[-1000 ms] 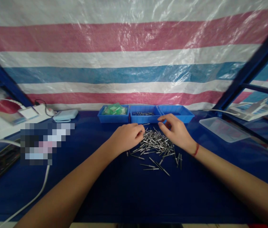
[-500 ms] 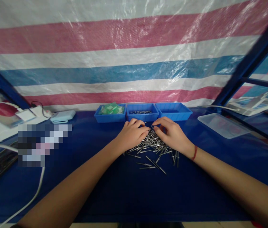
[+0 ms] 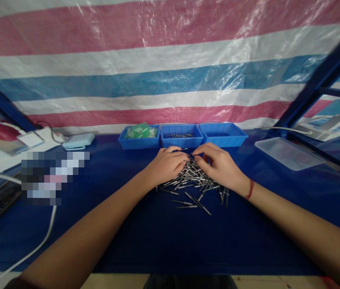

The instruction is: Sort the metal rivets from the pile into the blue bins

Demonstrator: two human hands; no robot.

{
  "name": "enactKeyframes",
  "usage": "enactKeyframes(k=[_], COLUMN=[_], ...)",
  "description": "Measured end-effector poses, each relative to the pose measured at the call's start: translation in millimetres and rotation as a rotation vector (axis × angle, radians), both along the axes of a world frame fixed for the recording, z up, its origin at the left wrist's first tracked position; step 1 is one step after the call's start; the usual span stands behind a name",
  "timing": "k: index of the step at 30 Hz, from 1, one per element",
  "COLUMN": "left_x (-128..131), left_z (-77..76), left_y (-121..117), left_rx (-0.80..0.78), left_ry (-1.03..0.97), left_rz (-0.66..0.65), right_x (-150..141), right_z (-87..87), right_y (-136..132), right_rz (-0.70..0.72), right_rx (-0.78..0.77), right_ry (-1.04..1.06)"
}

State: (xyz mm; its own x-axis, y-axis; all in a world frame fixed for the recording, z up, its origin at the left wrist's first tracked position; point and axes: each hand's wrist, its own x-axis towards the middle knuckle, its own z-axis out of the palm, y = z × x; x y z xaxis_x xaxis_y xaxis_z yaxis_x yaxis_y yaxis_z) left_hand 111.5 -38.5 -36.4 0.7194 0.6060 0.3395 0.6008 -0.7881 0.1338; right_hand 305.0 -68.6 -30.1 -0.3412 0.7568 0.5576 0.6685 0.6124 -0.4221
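Note:
A heap of silver blind rivets (image 3: 194, 173) lies on the blue tabletop, with several loose ones in front of it. My left hand (image 3: 170, 164) rests against the heap's left side, fingers slightly bent and apart. At its fingertips lies a single rivet (image 3: 184, 149). On the right side, my right hand (image 3: 218, 163) curves over the heap, thumb and forefinger apart. I see no rivet held in either hand, though the undersides of both are hidden.
Behind the heap stand three blue bins: the left bin (image 3: 139, 144) with green packets, the middle bin (image 3: 182, 142) with rivets, and the right bin (image 3: 224, 140). A clear plastic lid (image 3: 288, 153) lies at right. A white cable (image 3: 47, 237) crosses the left side.
The view has tilted down slightly. My left fingers have straightened a little over the heap's edge. My right hand stays nearly in the same place beside the rivets.

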Motion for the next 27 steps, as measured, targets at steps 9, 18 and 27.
enactKeyframes(k=[9, 18, 27], left_x=[1.2, -0.8, 0.7], left_z=[5.9, 5.7, 7.0], left_y=[-5.5, -5.0, -4.0], left_rx=[0.026, -0.011, -0.114], left_ry=[0.044, 0.013, -0.07], left_rz=[0.024, 0.063, 0.072], right_x=[-0.9, -1.7, -2.2], right_z=[1.1, 1.4, 1.3], right_y=[0.1, -1.4, -2.0], right_rz=[0.003, -0.004, -0.017], right_rx=[-0.01, -0.017, 0.001], right_ry=[-0.015, -0.018, -0.018])
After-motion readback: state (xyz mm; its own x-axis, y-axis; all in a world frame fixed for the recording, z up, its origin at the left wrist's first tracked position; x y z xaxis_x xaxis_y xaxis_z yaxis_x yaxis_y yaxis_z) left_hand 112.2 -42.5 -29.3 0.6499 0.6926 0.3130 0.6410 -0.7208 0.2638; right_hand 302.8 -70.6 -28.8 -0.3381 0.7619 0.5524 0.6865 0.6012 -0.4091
